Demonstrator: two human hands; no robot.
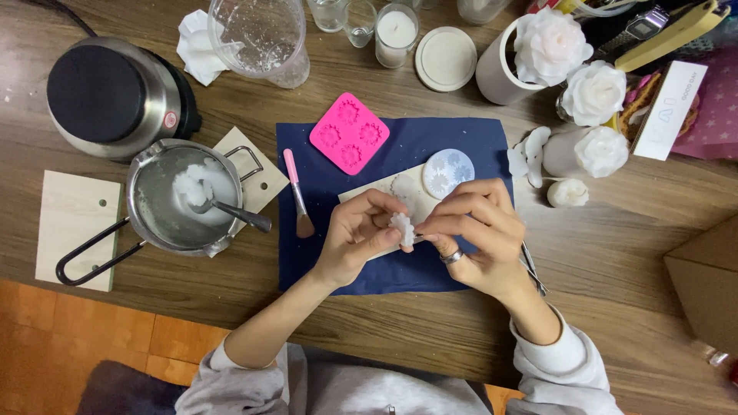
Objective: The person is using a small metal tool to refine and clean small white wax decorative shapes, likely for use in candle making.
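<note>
Your left hand point(355, 237) pinched a small white flower point(402, 228) | right hand point(474, 227) pinched it too, maybe with a tool | above blue mat point(400, 142).

Pushed-up grey sweatshirt sleeves point(565, 361), silver ring point(452, 257) on one finger

You see four white wax flowers point(550, 43) at far right, two moulds, one pink point(349, 133) and one round pale blue point(448, 172), one steel pot point(178, 201), and one brush point(297, 192).
</note>
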